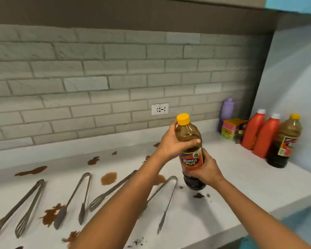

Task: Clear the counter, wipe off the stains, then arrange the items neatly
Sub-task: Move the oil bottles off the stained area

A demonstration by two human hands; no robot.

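A soy sauce bottle with a yellow cap and red label hangs just above the white counter, held in both hands. My left hand grips its clear upper part below the cap. My right hand wraps around the label and the dark lower half. Brown stains spot the counter from the left to under the bottle. Several metal tongs lie in a row on the left half, some partly hidden by my left forearm.
In the right corner stand a second soy sauce bottle, two red bottles, a purple bottle and a stack of small coloured boxes. A wall socket sits in the brick backsplash. The counter's front edge runs lower right.
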